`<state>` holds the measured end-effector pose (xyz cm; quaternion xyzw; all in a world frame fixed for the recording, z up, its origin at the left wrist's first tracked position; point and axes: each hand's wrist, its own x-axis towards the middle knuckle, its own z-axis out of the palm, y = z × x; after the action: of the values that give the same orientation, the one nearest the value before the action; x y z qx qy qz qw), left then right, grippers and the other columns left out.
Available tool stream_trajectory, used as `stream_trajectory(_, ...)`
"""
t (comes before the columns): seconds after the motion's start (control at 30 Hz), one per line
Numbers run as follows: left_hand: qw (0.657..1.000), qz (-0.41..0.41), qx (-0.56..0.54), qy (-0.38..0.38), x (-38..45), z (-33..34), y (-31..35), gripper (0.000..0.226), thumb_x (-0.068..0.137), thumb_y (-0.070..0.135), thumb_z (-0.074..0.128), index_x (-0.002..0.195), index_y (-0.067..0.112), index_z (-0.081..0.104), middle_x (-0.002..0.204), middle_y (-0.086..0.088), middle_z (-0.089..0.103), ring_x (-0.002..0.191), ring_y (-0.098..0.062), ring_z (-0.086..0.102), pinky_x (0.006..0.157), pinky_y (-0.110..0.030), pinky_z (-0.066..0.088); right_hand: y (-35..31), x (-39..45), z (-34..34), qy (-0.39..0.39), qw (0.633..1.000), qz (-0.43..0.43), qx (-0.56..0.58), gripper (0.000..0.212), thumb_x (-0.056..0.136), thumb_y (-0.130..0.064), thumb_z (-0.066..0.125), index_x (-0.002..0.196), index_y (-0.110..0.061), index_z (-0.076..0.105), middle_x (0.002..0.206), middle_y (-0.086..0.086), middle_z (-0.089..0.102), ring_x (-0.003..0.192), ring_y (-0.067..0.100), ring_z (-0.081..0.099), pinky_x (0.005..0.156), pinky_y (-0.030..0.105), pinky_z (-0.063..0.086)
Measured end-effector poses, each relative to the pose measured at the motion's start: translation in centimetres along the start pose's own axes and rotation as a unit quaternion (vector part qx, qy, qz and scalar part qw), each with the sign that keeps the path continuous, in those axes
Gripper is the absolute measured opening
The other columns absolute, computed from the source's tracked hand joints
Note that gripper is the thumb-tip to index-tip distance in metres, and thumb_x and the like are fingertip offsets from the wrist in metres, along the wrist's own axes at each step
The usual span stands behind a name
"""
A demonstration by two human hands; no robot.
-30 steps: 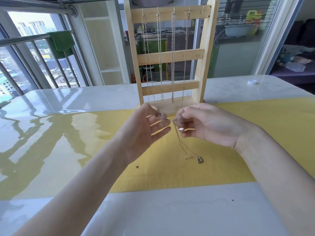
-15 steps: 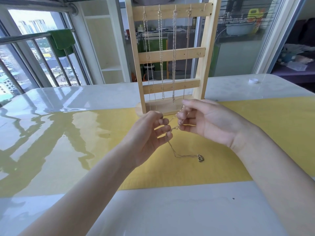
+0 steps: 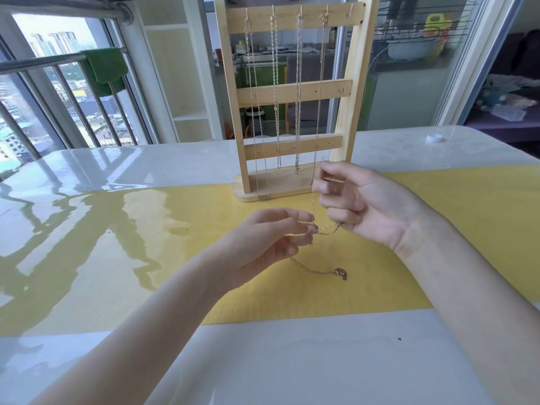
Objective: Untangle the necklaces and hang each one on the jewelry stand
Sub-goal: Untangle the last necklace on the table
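Both hands raised over the yellow mat [image 3: 181, 229] on the glossy white bench [image 3: 292, 361].

Left hand [image 3: 263, 244]: fingertips curled in, pinching a thin gold necklace [image 3: 309, 267] near its middle. Right hand [image 3: 359, 206]: thumb and forefinger pinch the chain higher up, lower fingers curled round another stretch of it. A short span runs taut between the two hands.

Below the left hand the chain droops to the mat and ends in a small looped pendant [image 3: 340, 273], lying flat (shape too small to tell).

Wooden jewelry stand [image 3: 292, 92] upright behind the hands, base on the mat's far edge. Four chains [image 3: 274, 83] hang from its top-rail hooks; the rightmost hook is bare.

Small white cap [image 3: 434, 137] far right on the bench.
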<state>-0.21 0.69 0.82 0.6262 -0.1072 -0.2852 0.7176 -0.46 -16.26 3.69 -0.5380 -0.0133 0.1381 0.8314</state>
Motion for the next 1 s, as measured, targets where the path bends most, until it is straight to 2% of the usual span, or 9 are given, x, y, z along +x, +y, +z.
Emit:
stream_trajectory(0.1,0.999,-0.013,0.041,-0.023,0.1,-0.1,-0.2,0.009,0.090,0.004,0.057,0.090,0.007,0.066,0.084,-0.004,0.065,0.066,-0.008,0.051,0.054,-0.014,0.041,-0.1,0.0,-0.2,-0.016,1.000,-0.007,0.006,0.009,0.090,-0.016,0.048,0.089,-0.013,0.057,0.061,-0.006,0.051,0.032,0.004,0.021,0.033,0.014,0.011)
stream_trajectory(0.23,0.999,-0.001,0.038,-0.008,0.2,-0.2,-0.2,0.014,0.089,0.005,0.058,0.079,0.010,0.066,0.075,-0.001,0.062,0.062,-0.007,0.047,0.052,-0.013,0.040,-0.5,-0.1,-0.3,-0.024,1.000,-0.013,0.004,0.020,0.089,-0.015,0.048,0.104,-0.015,0.062,0.060,-0.007,0.049,0.032,0.005,0.019,0.032,0.014,0.011)
stream_trajectory(0.57,0.999,0.009,0.035,0.006,0.1,-0.5,-0.2,0.014,0.090,0.005,0.059,0.080,0.010,0.067,0.072,0.002,0.060,0.061,-0.006,0.046,0.053,-0.013,0.039,-0.4,0.2,-0.9,0.025,0.999,-0.040,0.005,0.024,0.097,-0.008,0.038,0.104,-0.013,0.061,0.055,-0.006,0.047,0.031,0.003,0.020,0.031,0.014,0.012)
stream_trajectory(0.67,1.000,0.010,0.029,0.006,0.1,-0.6,-0.2,0.010,0.089,0.006,0.060,0.083,0.010,0.067,0.071,0.002,0.060,0.061,-0.007,0.046,0.054,-0.013,0.041,-0.1,0.3,-1.6,0.100,0.987,-0.063,-0.110,0.025,0.098,-0.004,0.038,0.105,-0.006,0.063,0.060,-0.001,0.049,0.035,0.004,0.021,0.035,0.016,0.015)
stream_trajectory(0.73,1.000,0.011,0.021,0.012,0.1,-0.5,-0.2,0.009,0.090,0.006,0.059,0.086,0.009,0.066,0.069,0.003,0.059,0.060,-0.007,0.046,0.053,-0.014,0.041,0.5,0.3,-1.7,0.141,0.958,-0.048,-0.245,0.021,0.097,-0.004,0.044,0.101,-0.003,0.064,0.067,0.003,0.054,0.041,0.007,0.032,0.038,0.018,0.027)
stream_trajectory(0.8,1.000,0.013,0.008,0.024,0.2,-0.5,-0.1,0.009,0.091,0.005,0.057,0.087,0.008,0.065,0.068,0.002,0.057,0.059,-0.007,0.046,0.052,-0.014,0.041,1.2,0.5,-1.7,0.147,0.920,-0.012,-0.364,0.017,0.094,-0.009,0.051,0.096,-0.002,0.066,0.077,0.007,0.063,0.058,0.014,0.049,0.055,0.023,0.047)
stream_trajectory(0.87,0.999,0.014,-0.009,0.045,0.2,-0.4,-0.1,0.008,0.090,0.005,0.057,0.087,0.009,0.063,0.067,0.002,0.056,0.057,-0.008,0.047,0.052,-0.014,0.043,1.5,0.6,-1.9,0.152,0.870,0.011,-0.468,0.018,0.091,-0.017,0.058,0.092,-0.004,0.070,0.092,0.007,0.069,0.080,0.018,0.057,0.079,0.029,0.049)
stream_trajectory(0.93,0.997,0.011,-0.034,0.065,0.3,-0.4,0.0,0.007,0.090,0.006,0.058,0.085,0.009,0.061,0.067,0.000,0.056,0.057,-0.009,0.047,0.053,-0.015,0.045,1.3,0.5,-1.8,0.169,0.842,-0.013,-0.512,0.015,0.088,-0.023,0.063,0.091,-0.011,0.072,0.099,0.001,0.068,0.090,0.015,0.058,0.084,0.030,0.046)
stream_trajectory(1.0,0.996,0.010,-0.053,0.077,0.3,-0.6,0.0,0.009,0.090,0.005,0.058,0.083,0.009,0.061,0.068,-0.001,0.056,0.057,-0.010,0.048,0.054,-0.015,0.047,1.1,0.3,-1.2,0.128,0.856,-0.048,-0.499,0.012,0.086,-0.024,0.068,0.091,-0.015,0.073,0.093,-0.003,0.069,0.084,0.010,0.061,0.081,0.028,0.049)
